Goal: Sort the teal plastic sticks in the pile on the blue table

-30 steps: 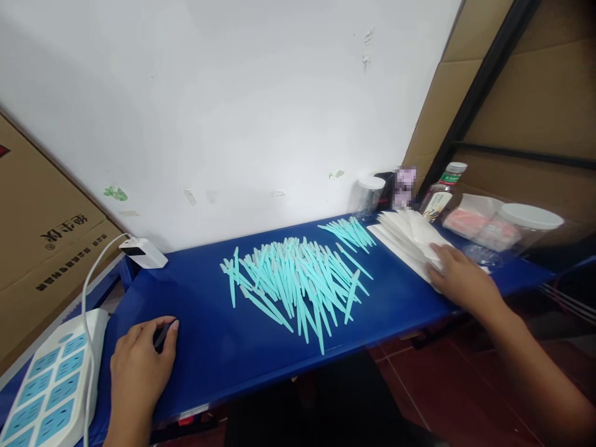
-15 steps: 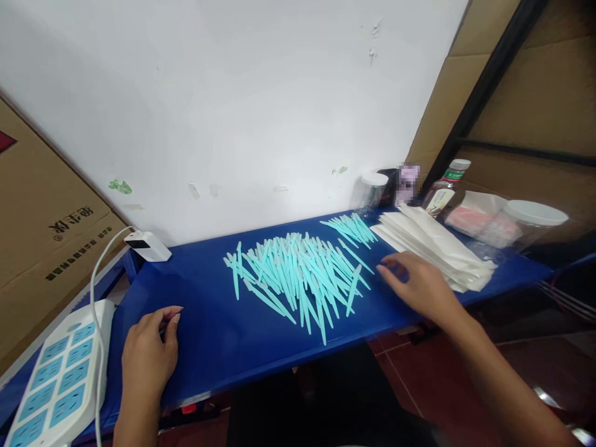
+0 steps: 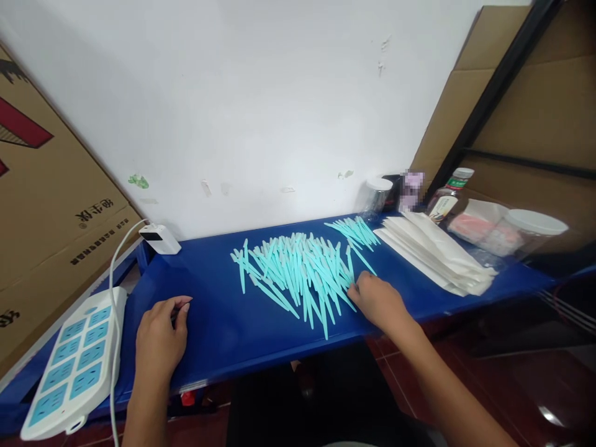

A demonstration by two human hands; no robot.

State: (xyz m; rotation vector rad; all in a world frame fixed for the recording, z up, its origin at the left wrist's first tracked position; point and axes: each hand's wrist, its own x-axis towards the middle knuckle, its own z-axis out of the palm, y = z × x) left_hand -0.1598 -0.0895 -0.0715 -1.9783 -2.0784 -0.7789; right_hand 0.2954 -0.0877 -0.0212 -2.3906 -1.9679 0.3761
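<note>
A heap of thin turquoise plastic sticks [image 3: 298, 276] lies in the middle of the blue table [image 3: 223, 335]. My right hand [image 3: 378, 302] sits at the heap's right edge. Its fingertips are bent down and pinched onto one turquoise stick. My left hand [image 3: 161, 338] rests on the table to the left, its fingers curled over a small dark object [image 3: 175, 318] that is mostly hidden. A smaller bunch of the same sticks [image 3: 356, 231] lies further back, beside a stack of white paper sleeves [image 3: 437, 251].
A white and blue power strip [image 3: 69, 366] with a cable lies at the left edge, with a white adapter [image 3: 159, 239] behind it. Clear jars [image 3: 528, 226] and a bottle [image 3: 449, 189] stand at the back right. Cardboard boxes [image 3: 46, 205] flank the table.
My right hand left the white paper stack and moved left to the edge of the turquoise heap. My left hand stayed curled over the dark object.
</note>
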